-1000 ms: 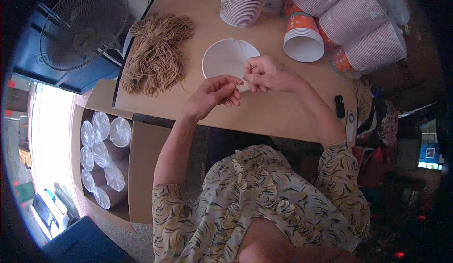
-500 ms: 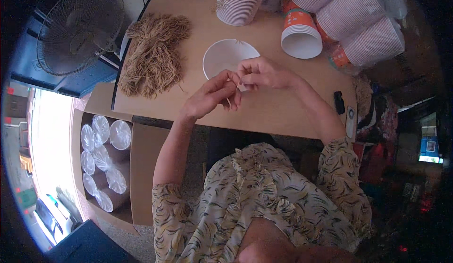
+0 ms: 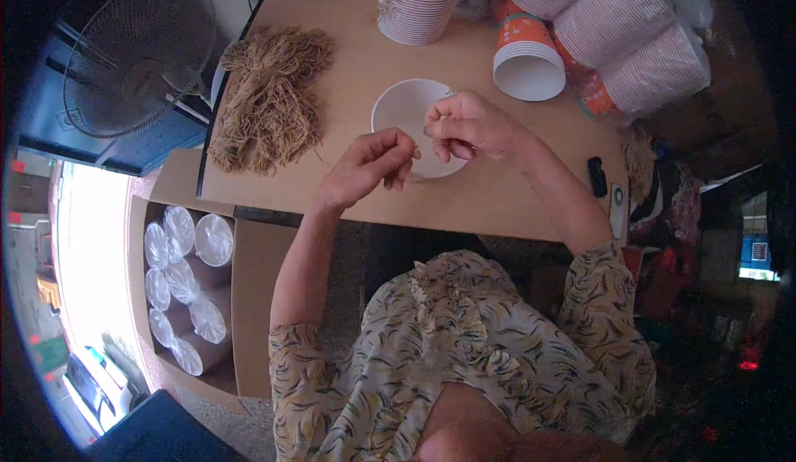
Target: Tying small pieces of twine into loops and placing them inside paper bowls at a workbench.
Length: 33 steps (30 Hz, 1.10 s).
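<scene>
A round white paper tub, its inside facing up, is on the table in front of me, partly hidden by my hands. My left hand is at its near left edge, thumb and forefinger pinched together. Whatever lies between those fingertips is too small to name. Over the tub's right side is my right hand, its fingers curled into a pinch; what they hold, if anything, cannot be made out. A bundle of tan knotted strings lies to the left on the table.
A tall stack of paper tubs stands at the back. Right of it, an orange and white tub lies beside bagged stacks. A black marker-like object is near the right edge. An open carton holds wrapped stacks; a fan stands left.
My hands have parted, the right one moving right and a little away. The tub's opening now appears farther right and nearer me.
</scene>
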### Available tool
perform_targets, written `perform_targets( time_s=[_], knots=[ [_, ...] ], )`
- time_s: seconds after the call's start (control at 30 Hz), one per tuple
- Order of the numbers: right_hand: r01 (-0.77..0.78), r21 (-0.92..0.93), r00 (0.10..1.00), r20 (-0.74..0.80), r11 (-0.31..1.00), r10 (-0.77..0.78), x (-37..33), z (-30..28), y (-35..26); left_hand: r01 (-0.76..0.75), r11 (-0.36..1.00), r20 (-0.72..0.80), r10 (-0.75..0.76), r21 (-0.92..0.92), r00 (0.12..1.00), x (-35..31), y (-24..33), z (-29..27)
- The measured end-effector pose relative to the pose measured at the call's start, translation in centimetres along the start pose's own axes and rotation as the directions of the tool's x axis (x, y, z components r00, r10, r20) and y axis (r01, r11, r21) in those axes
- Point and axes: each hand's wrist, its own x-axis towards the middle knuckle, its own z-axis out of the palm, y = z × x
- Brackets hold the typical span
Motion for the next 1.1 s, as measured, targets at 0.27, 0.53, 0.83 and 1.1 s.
perform_targets(
  time_s=[0.27, 0.53, 0.83, 1.1],
  knots=[
    [-0.067, 0.12, 0.996, -0.049, 0.99, 0.073, -0.4, -0.2, 0.4, -0.012, 0.998, -0.04, 0.015, 0.064, 0.999, -0.2, -0.4, -0.1],
    [0.003, -0.106, 0.999, -0.046, 0.994, -0.008, -0.3, -0.2, 0.6, 0.008, 0.993, -0.029, -0.005, 0.114, 1.0, 0.0, 0.0, 0.4],
    [-0.024, -0.24, 0.998, 0.048, 0.97, 0.036, 0.5, -0.7, 1.1, -0.007, 0.985, 0.004, 0.006, 0.172, 1.0, -0.1, 0.3, 0.5],
    [-0.012, -0.169, 1.0, 0.004, 0.986, 0.013, -0.7, -0.5, 0.5, 0.0, 0.998, -0.003, 0.0, 0.063, 1.0, -0.1, -0.7, -0.2]
  ],
)
